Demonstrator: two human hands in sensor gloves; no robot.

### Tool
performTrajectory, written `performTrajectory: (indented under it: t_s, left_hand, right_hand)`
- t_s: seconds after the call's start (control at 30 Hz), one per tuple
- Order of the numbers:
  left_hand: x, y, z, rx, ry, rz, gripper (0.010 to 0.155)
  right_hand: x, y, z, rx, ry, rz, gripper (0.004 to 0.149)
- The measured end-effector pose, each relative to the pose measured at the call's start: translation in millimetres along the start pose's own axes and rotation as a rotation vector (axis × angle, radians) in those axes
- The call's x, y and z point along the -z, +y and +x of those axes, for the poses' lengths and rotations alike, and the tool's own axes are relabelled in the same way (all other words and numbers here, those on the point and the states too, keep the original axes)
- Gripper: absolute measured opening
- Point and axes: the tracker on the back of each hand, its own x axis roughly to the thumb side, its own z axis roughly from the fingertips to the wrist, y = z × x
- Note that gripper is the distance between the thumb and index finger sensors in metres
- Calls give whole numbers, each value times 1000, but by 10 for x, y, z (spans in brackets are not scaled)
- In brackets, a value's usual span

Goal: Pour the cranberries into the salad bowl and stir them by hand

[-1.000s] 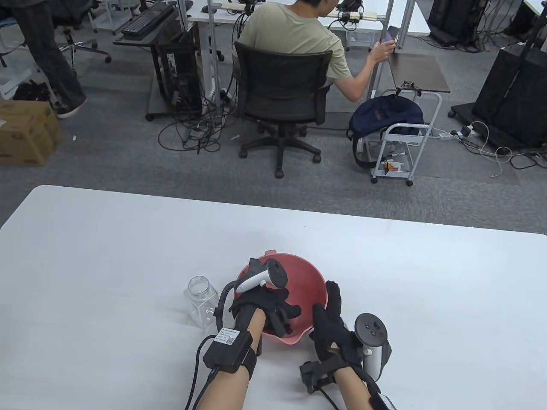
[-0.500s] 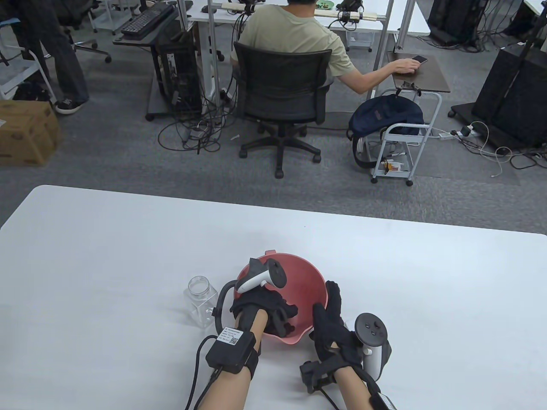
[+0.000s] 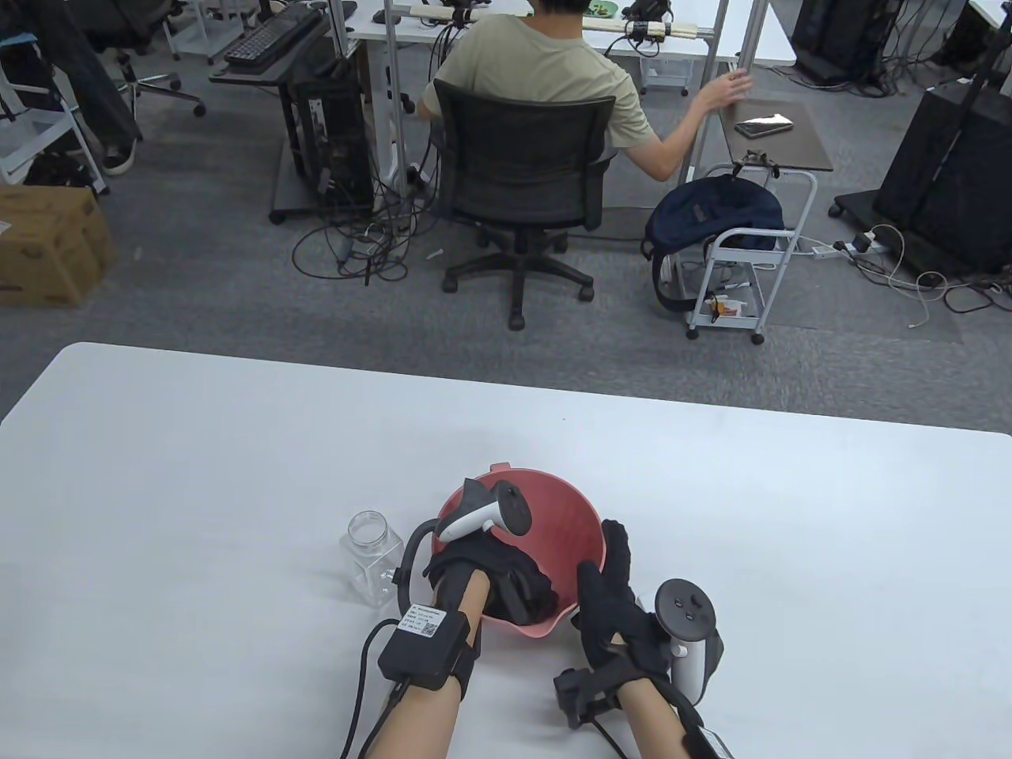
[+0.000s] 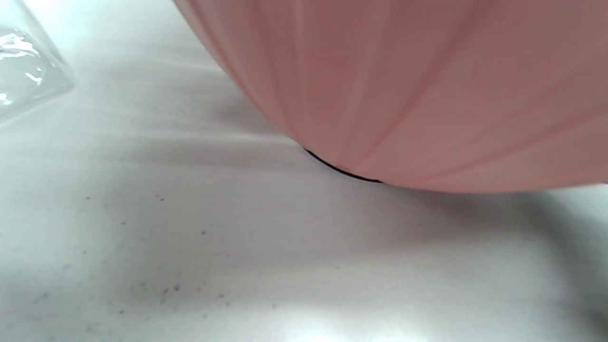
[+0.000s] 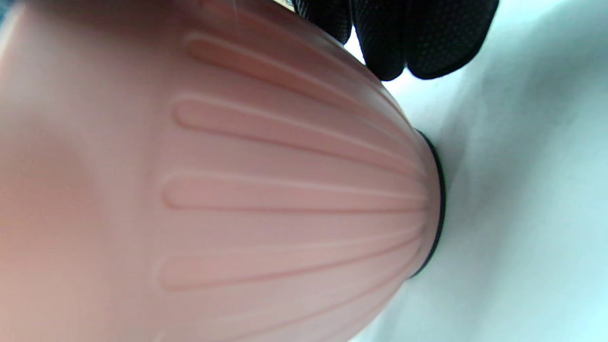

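Wide white table (image 3: 237, 443) fills the lower half of the table view, and everything in play sits near its near edge. Dead centre there is the pink salad bowl (image 3: 565, 514), upright on its dark foot ring, ribbed outer wall showing big in both wrist views (image 5: 237, 190). Inside it, the left hand (image 3: 506, 581) is sunk down from the near rim, wrist bent over the edge, white-and-grey tracker (image 3: 486, 514) riding high on its back. The fingers point down into the bowl, but whether they are straight or curled cannot be told from here. The cranberries cannot be seen: the glove covers the bottom of the bowl.

Over on the right side, the right hand (image 3: 613, 601) lies against the bowl's outer wall, palm toward it, fingers extended up along the side and thumb at the near rim. In the right wrist view, black fingertips (image 5: 418, 42) press on the ribbed wall near the top edge. It steadies the bowl with a flat hand rather than a pinch.

Left of the bowl, just beside the left forearm, a clear plastic jar (image 3: 370, 553) stands upright with its mouth open; nothing shows inside it. A corner of it glints in the left wrist view (image 4: 23, 66).
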Motion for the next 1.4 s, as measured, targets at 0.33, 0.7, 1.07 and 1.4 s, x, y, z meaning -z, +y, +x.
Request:
performTrajectory:
  t_s: [0.33,0.7,1.07,1.4]
  left_hand:
    - [-12,10,7,-17,-62,13,50]
    - [-10,10,-2,-44,-91,24,54]
    - [0,15,-6,-65,-123,43,73]
    - [9,10,-14,-75,-76,22,79]
  right_hand:
    - [1,4,-1,0,1,0,72]
    - [1,8,3,-3,-2,0,72]
    - [-1,8,-1,1,0,-1,72]
    - [-2,-2,-3,12,10,-2,71]
